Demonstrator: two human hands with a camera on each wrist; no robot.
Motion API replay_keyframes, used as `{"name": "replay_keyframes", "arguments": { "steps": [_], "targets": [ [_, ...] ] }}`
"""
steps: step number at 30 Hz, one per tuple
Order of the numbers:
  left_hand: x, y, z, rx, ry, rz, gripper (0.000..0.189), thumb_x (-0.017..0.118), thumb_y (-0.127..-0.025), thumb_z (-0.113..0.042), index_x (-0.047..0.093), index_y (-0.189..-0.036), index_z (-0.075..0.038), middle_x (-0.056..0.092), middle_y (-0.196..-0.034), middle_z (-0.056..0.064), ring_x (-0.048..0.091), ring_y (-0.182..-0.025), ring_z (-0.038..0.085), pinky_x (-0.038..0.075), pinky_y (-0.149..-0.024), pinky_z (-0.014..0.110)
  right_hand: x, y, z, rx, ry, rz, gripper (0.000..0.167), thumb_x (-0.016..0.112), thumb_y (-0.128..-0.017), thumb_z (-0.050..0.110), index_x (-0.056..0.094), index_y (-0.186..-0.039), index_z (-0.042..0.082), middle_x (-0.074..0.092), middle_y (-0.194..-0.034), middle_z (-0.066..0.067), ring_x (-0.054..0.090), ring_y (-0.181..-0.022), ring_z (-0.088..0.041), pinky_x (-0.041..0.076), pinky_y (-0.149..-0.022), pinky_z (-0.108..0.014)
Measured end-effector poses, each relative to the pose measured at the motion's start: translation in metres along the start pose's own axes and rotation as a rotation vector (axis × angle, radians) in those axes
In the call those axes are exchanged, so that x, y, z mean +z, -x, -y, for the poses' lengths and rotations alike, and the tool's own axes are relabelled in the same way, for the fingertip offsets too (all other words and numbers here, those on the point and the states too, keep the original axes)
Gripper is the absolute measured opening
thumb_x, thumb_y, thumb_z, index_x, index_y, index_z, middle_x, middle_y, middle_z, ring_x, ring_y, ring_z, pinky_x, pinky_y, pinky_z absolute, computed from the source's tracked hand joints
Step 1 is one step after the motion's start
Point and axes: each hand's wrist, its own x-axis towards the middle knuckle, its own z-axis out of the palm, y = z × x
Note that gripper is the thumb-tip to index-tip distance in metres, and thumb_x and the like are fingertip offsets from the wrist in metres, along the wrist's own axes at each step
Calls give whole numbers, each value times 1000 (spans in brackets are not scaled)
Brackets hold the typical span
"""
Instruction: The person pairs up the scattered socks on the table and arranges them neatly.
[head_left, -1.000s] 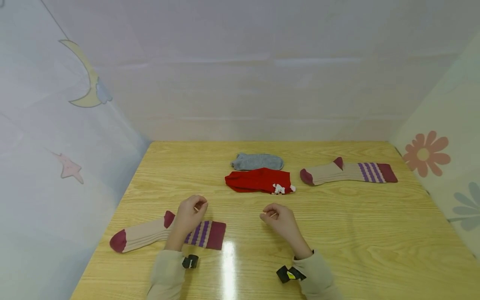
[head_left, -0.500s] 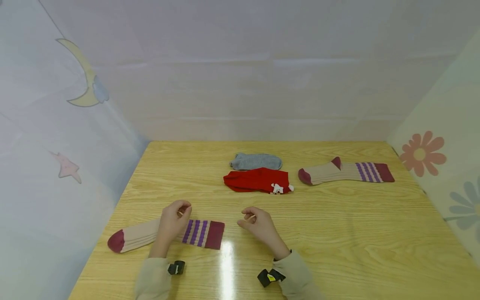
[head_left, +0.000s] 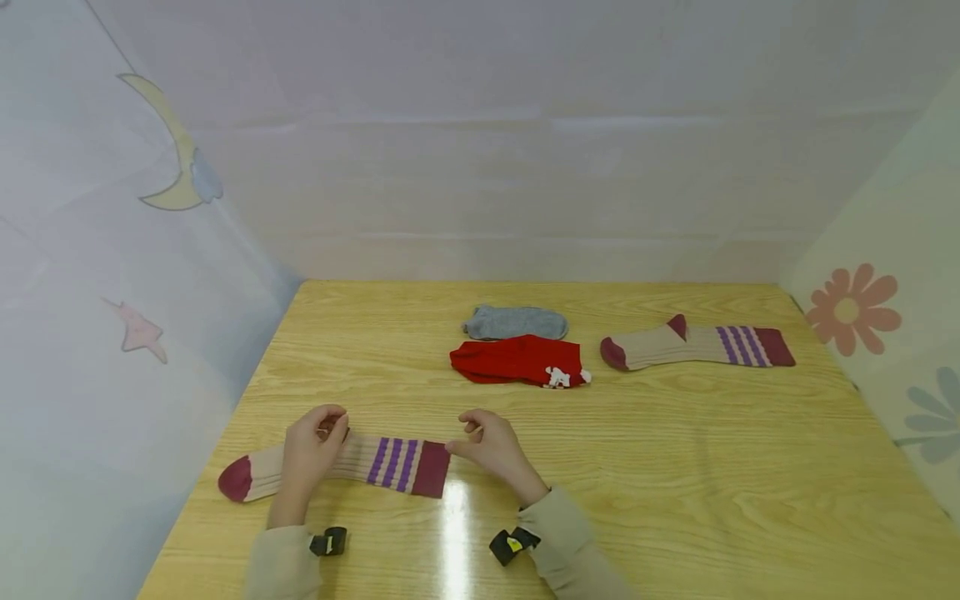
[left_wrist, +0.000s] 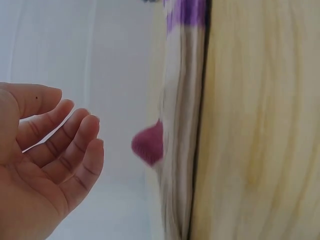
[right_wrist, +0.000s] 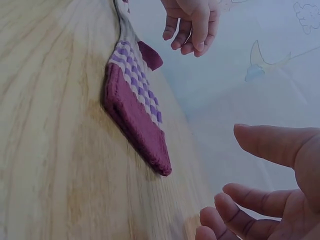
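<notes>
A beige sock (head_left: 356, 457) with purple stripes, maroon toe and maroon cuff lies flat at the front left of the table. Above its heel part hovers my left hand (head_left: 309, 450), fingers loosely bent and holding nothing; the left wrist view shows this hand (left_wrist: 55, 155) apart from the sock (left_wrist: 177, 120). My right hand (head_left: 491, 450) is beside the cuff end, thumb and fingers spread with nothing between them. In the right wrist view, the maroon cuff (right_wrist: 135, 117) lies on the wood, a gap away from the right hand's fingers (right_wrist: 250, 210).
A matching striped sock (head_left: 697, 346) lies at the back right. Near the back middle are a red sock (head_left: 513, 360) with a white figure and a grey sock (head_left: 517, 323) just behind it. Printed cloth walls (head_left: 480, 192) border the wooden table (head_left: 637, 483).
Both hands have moved left: the left one along the beige sock toward its toe, the right one up to the cuff end. The right thumb and fingers have spread wider. The socks stay put.
</notes>
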Motion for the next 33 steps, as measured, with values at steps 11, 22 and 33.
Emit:
{"name": "replay_keyframes", "arguments": {
  "steps": [11, 22, 33],
  "targets": [
    [-34, 8, 22, -88, -25, -92, 12, 59, -85, -1, 64, -94, 6, 63, -81, 14, 49, -70, -3, 37, -59, 6, 13, -8, 3, -29, 177, 51, 49, 75, -74, 22, 58, -111, -5, 58, -95, -12, 53, -85, -24, 44, -75, -37],
    [-53, 12, 40, -223, -131, -30, 22, 54, -89, -9, 61, -105, 5, 61, -90, 15, 52, -76, 6, 42, -61, 15, 19, -13, 9, -20, 283, 71, 48, 75, -73, 23, 59, -110, -4, 52, -86, -8, 48, -76, -19, 41, -69, -33],
    [-72, 12, 50, -288, -206, -29, 29, 51, -89, -8, 55, -112, 9, 56, -103, 27, 51, -95, 38, 41, -77, 50, 23, -15, 11, -10, 407, 98, 46, 76, -71, 26, 62, -105, -2, 55, -89, -8, 53, -82, -23, 44, -73, -34]
  ]
}}
